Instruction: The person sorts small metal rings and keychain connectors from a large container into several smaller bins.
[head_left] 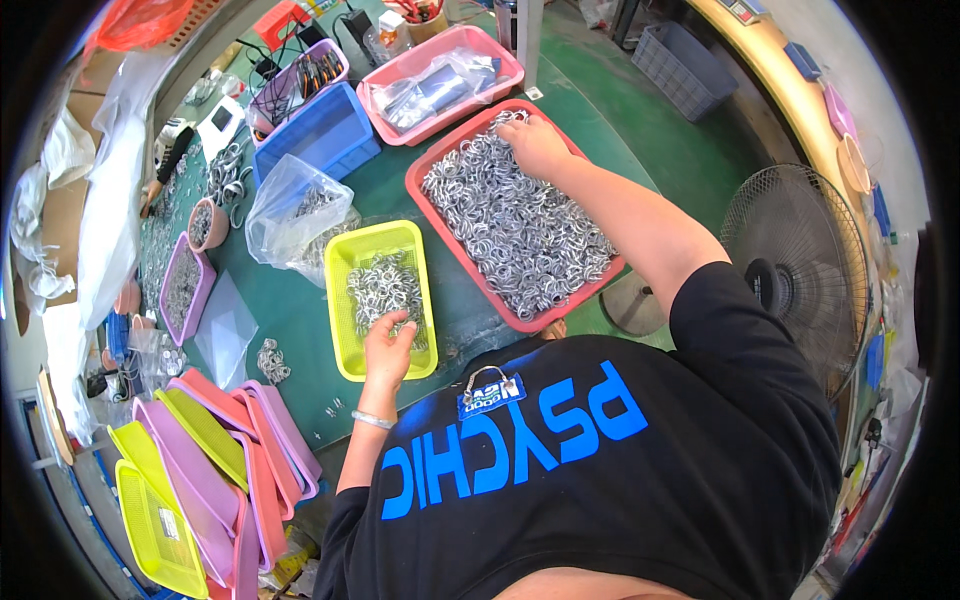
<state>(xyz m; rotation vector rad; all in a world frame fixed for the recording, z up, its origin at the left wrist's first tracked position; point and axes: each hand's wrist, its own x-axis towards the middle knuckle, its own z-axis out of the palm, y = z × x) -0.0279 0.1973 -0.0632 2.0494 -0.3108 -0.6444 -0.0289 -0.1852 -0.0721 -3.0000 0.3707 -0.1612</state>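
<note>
Near to far. L hand (386, 352) is at the near end of the yellow-green mesh basket (334, 290), pale bangle (374, 420) on that wrist. Thumb parted from fingers; nothing I can make out pinched btwn them. Basket rings (385, 283) (shiny metal, jumbled) lie inside the basket, just past L fingertips, i.e. on the side away from the body. Basket long axis runs approx. straight out from the body, far end a touch L.

R of that: coral-red tray (527, 322), heaped w/ tray rings (520, 230), greyer metal. Long axis is diagonal, near R to far L, so not parallel to the basket. Tray sits just beside basket; contact or thin gap, can't tell.

R hand (540, 148) is at the tray's far end, forearm coming in over the R rim. Fingers bent down into the heap, tips hidden, so can't tell if pinching or loose. Key relation IMO: tray rings sit directly under R fingertips, most of the heap lying back toward the body. R hand is nearer to those, L to basket rings. No common axis to line up w/ (rings lie every which way).

Further out: clear plastic bag (285, 215) w/ small metal parts, off basket's far L corner; then blue bin (320, 135); pink tray (410, 135) w/ plastic-wrapped packs (440, 90).
</note>
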